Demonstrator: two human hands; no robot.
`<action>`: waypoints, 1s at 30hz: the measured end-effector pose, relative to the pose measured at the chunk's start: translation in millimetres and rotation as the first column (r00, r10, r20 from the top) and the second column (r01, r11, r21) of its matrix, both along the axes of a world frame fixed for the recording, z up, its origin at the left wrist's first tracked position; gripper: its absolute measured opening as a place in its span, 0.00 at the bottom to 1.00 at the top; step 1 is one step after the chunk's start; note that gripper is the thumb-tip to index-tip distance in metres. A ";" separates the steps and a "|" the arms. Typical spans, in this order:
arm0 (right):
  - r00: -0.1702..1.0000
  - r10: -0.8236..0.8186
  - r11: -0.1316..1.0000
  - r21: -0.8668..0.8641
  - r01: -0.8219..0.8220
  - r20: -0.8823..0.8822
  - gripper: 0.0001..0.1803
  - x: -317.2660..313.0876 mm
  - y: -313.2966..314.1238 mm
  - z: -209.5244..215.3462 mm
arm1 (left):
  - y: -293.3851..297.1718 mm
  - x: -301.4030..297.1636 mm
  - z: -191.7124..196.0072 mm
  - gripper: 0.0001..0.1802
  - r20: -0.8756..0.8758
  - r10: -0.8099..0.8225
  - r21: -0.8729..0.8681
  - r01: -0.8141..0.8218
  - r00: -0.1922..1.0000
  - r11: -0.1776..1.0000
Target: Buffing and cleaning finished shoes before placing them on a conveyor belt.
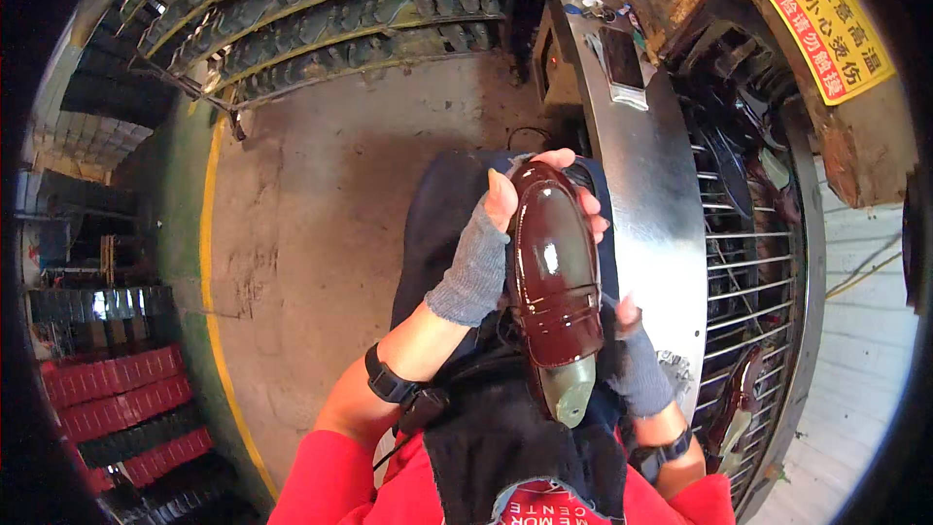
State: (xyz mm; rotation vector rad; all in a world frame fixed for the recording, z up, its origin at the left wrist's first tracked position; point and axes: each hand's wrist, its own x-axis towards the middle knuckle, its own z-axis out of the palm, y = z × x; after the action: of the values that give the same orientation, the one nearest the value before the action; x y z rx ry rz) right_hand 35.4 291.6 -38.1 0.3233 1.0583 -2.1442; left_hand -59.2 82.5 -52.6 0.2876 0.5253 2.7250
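Note:
A glossy dark red loafer (pixel 554 262) sits on a grey-green shoe last (pixel 570 391), its toe pointing away from me above my lap. My left hand (pixel 496 219), in a grey fingerless glove, is wrapped round the toe end from beneath. Its thumb shows on the near left side and its fingertips curl up past the right side. Close to the shoe's heel, on the right, is my right hand (pixel 637 355), in a similar glove. Only its thumb tip stands out; its other fingers are hidden or blurred, so I cannot tell whether it touches the shoe.
Along my right runs a metal bench (pixel 653 204) with a phone (pixel 622 60) on it. Past it, a rack of metal rods (pixel 746 277) carries another dark red shoe (pixel 743 389). Shelves of shoes (pixel 360 15) stand ahead, and red and black racks (pixel 121 399) stand at left.

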 end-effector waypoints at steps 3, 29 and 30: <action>0.998 -0.021 0.999 -0.044 0.024 0.064 0.43 -9.0 -9.4 18.4 | 5.6 -4.5 6.1 0.51 0.034 -0.114 0.001 0.114 0.993 0.993; 0.976 -0.190 0.974 -0.104 0.201 0.104 0.48 -24.7 -23.0 -47.5 | -21.3 -40.6 15.2 0.41 -0.159 0.001 -0.511 -0.083 0.987 0.855; 0.974 -0.198 0.964 -0.156 0.214 0.112 0.41 -25.2 -23.9 -41.5 | -21.4 -38.1 15.7 0.41 -0.156 -0.008 -0.532 -0.077 0.988 0.843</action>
State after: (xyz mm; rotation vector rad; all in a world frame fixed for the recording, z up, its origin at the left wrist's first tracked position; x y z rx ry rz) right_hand 10.1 267.7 -79.5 0.4696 0.8142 -2.3598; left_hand -97.3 61.0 -36.9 0.3370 1.3148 2.4619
